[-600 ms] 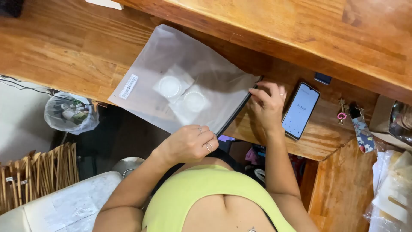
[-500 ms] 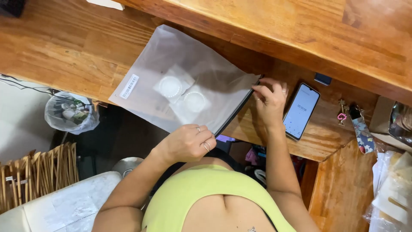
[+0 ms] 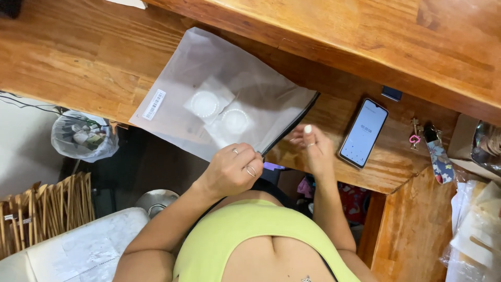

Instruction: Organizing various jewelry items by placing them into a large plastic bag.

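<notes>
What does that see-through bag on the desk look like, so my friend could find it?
Look at the long wooden desk. Lying flat near its front edge, left of the phone, is the frosted plastic bag, its corner pinched by the left hand. It has a dark zip edge, a small white striped sticker, and two round white things inside.

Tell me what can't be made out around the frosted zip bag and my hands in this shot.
- Head view: frosted bag blurs its two round white items.
- Left hand: fingertips curl over the bag's corner, grip hidden.
- Right hand: too small to tell if it holds anything.
- Phone screen: too small.
</notes>
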